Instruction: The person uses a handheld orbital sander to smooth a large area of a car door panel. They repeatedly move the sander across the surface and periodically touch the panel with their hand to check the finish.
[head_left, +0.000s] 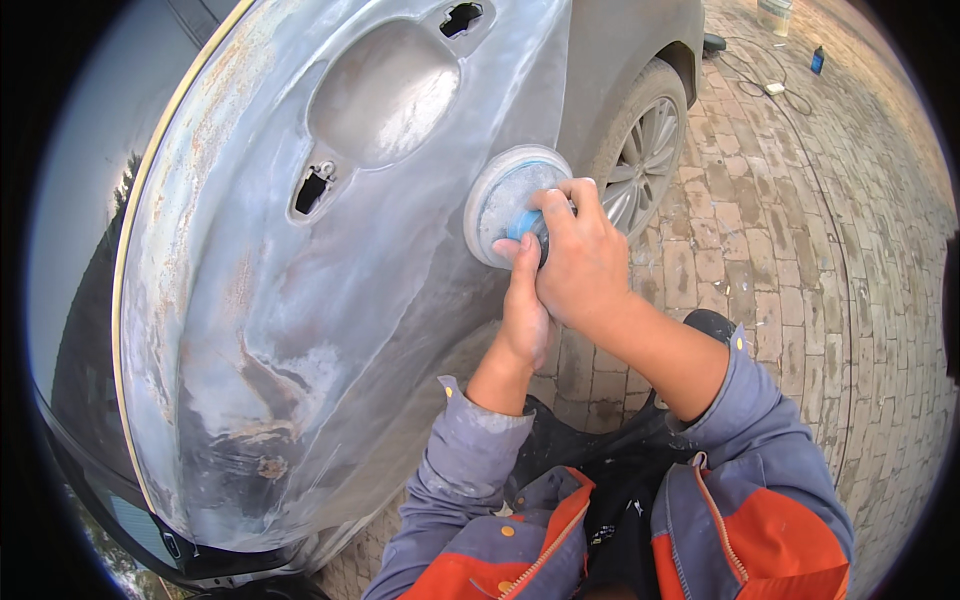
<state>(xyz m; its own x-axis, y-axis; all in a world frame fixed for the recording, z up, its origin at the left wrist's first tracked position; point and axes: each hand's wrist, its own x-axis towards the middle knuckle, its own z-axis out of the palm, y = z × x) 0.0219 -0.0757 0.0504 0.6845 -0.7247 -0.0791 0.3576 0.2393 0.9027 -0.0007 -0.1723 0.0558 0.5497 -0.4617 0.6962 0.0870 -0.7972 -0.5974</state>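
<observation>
Apparently partway through sanding a car door (345,290). Holding a round sander (495,208) to the panel's far edge, just short of the wheel (645,150). Right hand (588,262) curled over the blue-marked middle, left hand (528,320) clasped close below; visible fingers bunched around the grip, undersides hidden, so cannot tell every finger's place, nor any spin. Done, by the look: scuffed pale grey across the middle and the handle recess (385,95), with no handle fitted. Left, probably: rust speckling (190,180) along the top edge, plus a brown-black patch (265,385) at lower left, not yet evened out.
</observation>
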